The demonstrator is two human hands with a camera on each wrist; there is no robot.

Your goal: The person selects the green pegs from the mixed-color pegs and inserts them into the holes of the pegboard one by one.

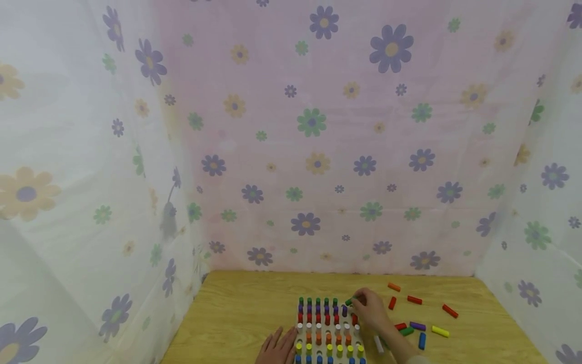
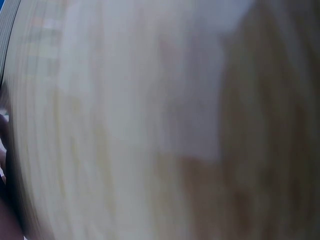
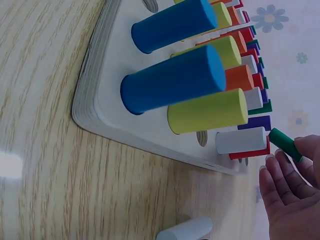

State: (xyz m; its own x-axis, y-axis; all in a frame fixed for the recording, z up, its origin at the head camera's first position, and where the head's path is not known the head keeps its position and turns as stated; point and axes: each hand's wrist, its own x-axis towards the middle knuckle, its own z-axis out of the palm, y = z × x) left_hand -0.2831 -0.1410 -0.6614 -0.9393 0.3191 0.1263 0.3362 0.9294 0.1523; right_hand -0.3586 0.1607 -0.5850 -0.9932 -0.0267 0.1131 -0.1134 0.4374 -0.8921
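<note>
A pale wooden pegboard (image 3: pixel 112 60) holds rows of coloured pegs: green at the back, then purple, red, white, orange, yellow and blue toward the front. Between thumb and fingertips my right hand (image 1: pixel 370 309) pinches a green peg (image 3: pixel 285 144), tilted, over the board's back right corner. Near it stand a purple peg (image 1: pixel 344 311) and a red peg (image 1: pixel 354 319). My left hand (image 1: pixel 277 348) lies flat, fingers extended, with its fingertips at the board's left edge. The left wrist view shows mostly blurred tabletop.
Loose pegs lie on the wooden table (image 1: pixel 236 308) right of the board, among them a yellow peg (image 1: pixel 440 331), a blue peg (image 1: pixel 422 341) and an orange peg (image 1: pixel 394 286). A white peg (image 3: pixel 186 230) lies close to the board's right side. Flowered cloth (image 1: pixel 313 202) hangs around the table.
</note>
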